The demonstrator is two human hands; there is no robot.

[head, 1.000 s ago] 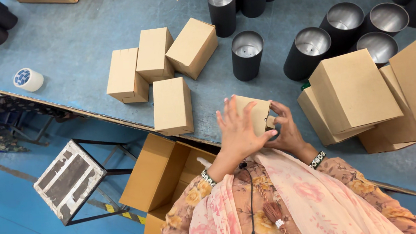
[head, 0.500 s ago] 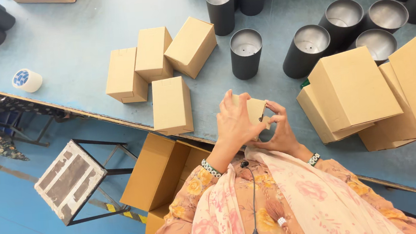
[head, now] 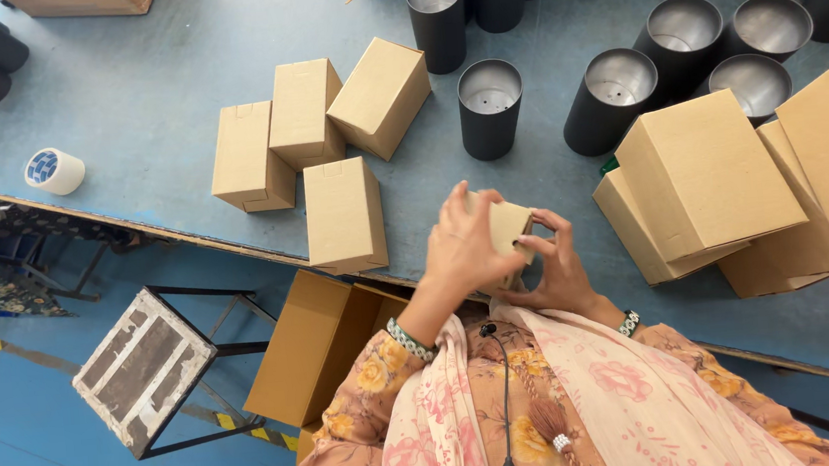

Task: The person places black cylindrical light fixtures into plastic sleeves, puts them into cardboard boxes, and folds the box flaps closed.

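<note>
Both hands have drawn the small tan cardboard box [head: 510, 235] nearer the body at the near edge of the blue desk [head: 161, 75]. Left hand [head: 463, 244] wraps over its top, fingers closed on it; right hand [head: 556, 269] pinches its side flap. Four finished small closed cardboard boxes [head: 302, 113] lie grouped further left on the desk, while several black cylindrical tubes [head: 491, 108] with silvery insides stand open and appear empty. Larger tan cartons [head: 705, 178] are stacked at right. An open brown carton [head: 310, 347] sits below the desk, its contents unseen.
</note>
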